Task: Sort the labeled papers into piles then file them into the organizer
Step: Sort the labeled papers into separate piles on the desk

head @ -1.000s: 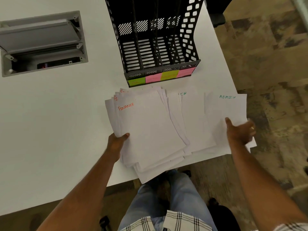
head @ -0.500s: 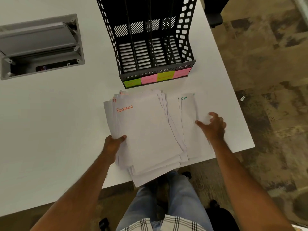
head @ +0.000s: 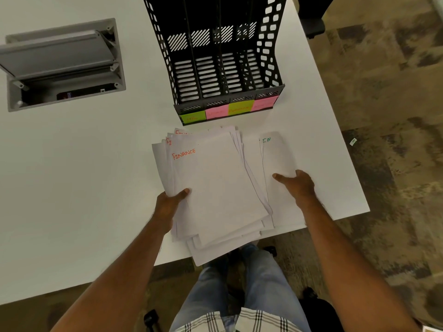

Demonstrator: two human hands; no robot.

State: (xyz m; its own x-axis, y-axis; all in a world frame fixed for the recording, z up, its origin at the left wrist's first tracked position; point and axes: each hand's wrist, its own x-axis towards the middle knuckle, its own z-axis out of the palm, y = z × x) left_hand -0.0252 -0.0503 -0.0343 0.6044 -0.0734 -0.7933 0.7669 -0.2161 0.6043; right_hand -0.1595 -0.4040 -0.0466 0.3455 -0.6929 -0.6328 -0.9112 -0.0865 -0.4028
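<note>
Your left hand (head: 167, 207) grips the fanned paper stack (head: 215, 188) at the table's (head: 72, 188) near edge; its top sheet reads "FINANCE". Your right hand (head: 297, 185) pinches the sheet (head: 278, 159) beside it, showing "IN". Beyond stands the black organizer (head: 225, 68), its sticky-note labels (head: 229, 110) illegible.

Head-worn, looking steeply down and forward over the white desk (head: 72, 188), close above both forearms; black file organizer (head: 223, 68) at top edge.
</note>
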